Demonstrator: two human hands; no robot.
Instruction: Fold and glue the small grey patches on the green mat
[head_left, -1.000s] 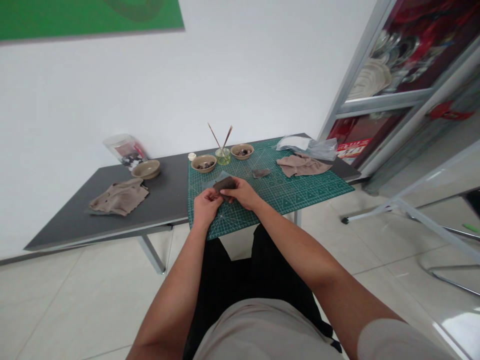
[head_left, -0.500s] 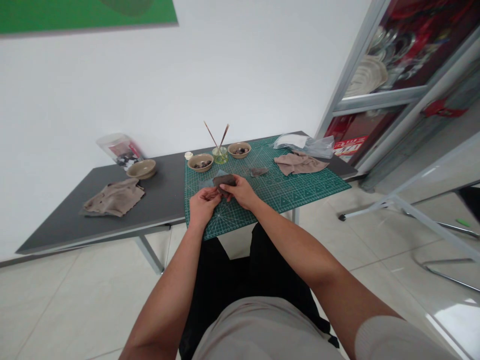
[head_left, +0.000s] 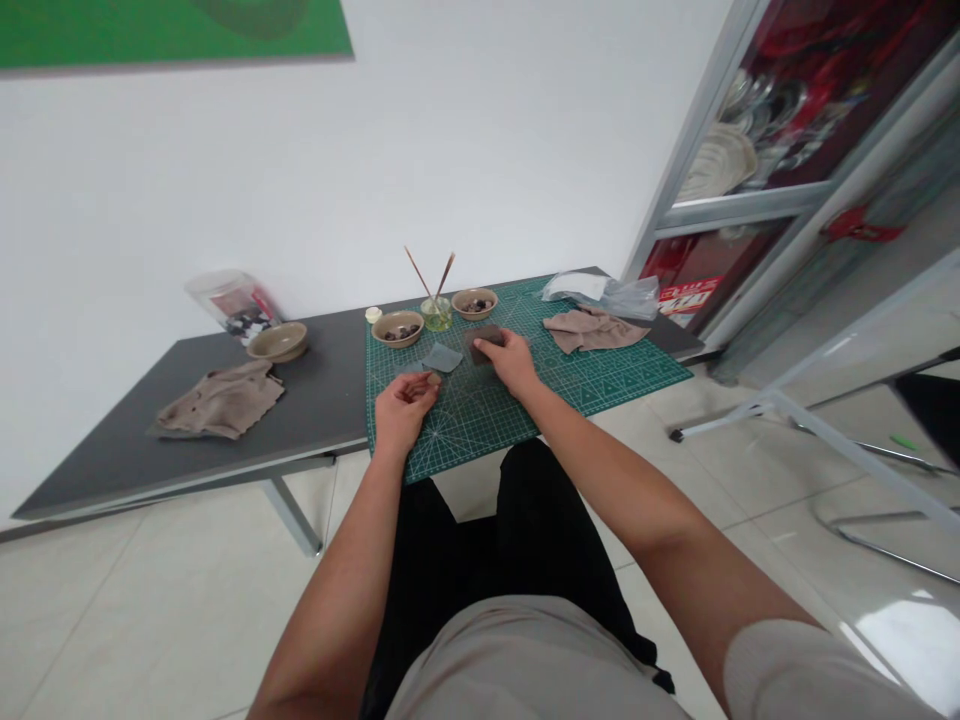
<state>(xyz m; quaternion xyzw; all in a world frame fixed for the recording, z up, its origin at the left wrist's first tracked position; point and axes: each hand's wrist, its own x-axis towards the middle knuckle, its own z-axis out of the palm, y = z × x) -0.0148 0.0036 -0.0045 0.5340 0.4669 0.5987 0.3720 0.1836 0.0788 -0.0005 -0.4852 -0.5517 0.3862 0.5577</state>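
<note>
A flat, dark brown rectangular block [head_left: 481,344], matte and blunt-edged, lying on a green cutting mat [head_left: 465,432] near the middle of the frame, under the outstretched fingers [head_left: 489,344] of the right hand [head_left: 511,364], resting there, not clenched. Lower left of it, the left hand [head_left: 403,412], palm up, fingers [head_left: 420,386] loosely curled, nothing clearly held, just beside a grey sheet [head_left: 442,357].
</note>
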